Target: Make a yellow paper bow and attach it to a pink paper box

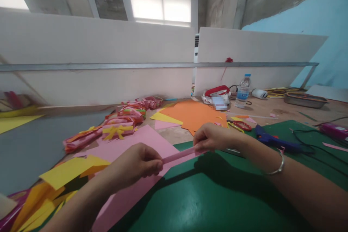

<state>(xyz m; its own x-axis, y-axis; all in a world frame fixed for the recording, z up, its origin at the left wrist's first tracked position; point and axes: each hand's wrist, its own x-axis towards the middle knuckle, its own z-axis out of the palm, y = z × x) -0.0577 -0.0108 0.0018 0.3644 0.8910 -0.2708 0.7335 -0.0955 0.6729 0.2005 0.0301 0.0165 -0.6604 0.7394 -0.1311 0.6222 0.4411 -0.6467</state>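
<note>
A narrow pink paper strip point(179, 156) is stretched between my two hands, just above the green mat point(185, 203). My left hand point(138, 161) pinches its left end between thumb and fingers. At the other end, slightly higher, my right hand point(210, 137) grips the strip with curled fingers; a bracelet circles that wrist. Under and beside my left hand lies a large pink paper sheet point(144, 145). Beyond my right hand are orange paper sheets point(193, 114). Scissors point(240, 126) with red and yellow handles lie near my right wrist.
A blue glue gun point(274, 141) with a black cord rests at right. Yellow paper pieces point(65, 172) lie at left, with bundled paper decorations point(122, 119) behind them. A water bottle point(243, 92) stands near the back. White panels point(108, 50) with a metal rail border the table.
</note>
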